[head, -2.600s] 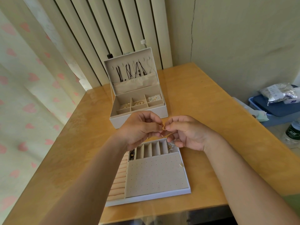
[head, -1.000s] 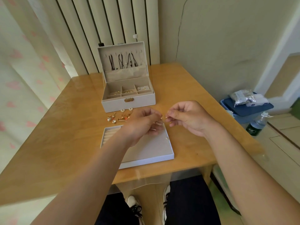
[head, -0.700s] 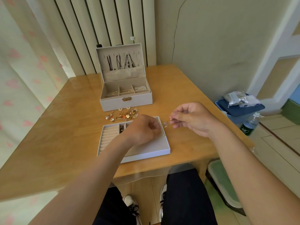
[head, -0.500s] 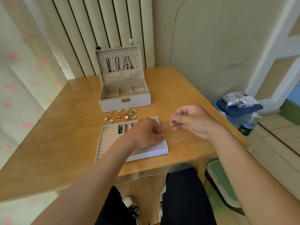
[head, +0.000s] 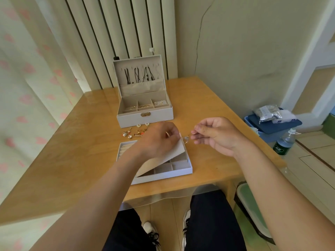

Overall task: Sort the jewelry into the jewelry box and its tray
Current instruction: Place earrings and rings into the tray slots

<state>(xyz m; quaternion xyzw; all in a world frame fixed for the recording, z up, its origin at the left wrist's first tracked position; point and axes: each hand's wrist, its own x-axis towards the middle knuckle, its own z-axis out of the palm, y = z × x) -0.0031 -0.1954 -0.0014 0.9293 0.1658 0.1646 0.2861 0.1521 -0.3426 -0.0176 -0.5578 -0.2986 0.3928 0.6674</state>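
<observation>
Wooden table [head: 208,98] beside cracked wall [head: 253,42]; left grip [head: 157,140] tight on tray flap [head: 174,153], right grip [head: 217,134] on earring [head: 186,137].

The table [head: 72,160] shows bare wood at frame left and right of centre. At upper centre stands the jewelry box [head: 145,118], lid upright; loose earrings [head: 134,133] fill the strip before the tray [head: 163,175]. The left hand [head: 155,140] holds the flap [head: 174,151] tilted, leaving the compartments open rightward, where the right hand [head: 217,134] pinches an earring [head: 186,137].
</observation>
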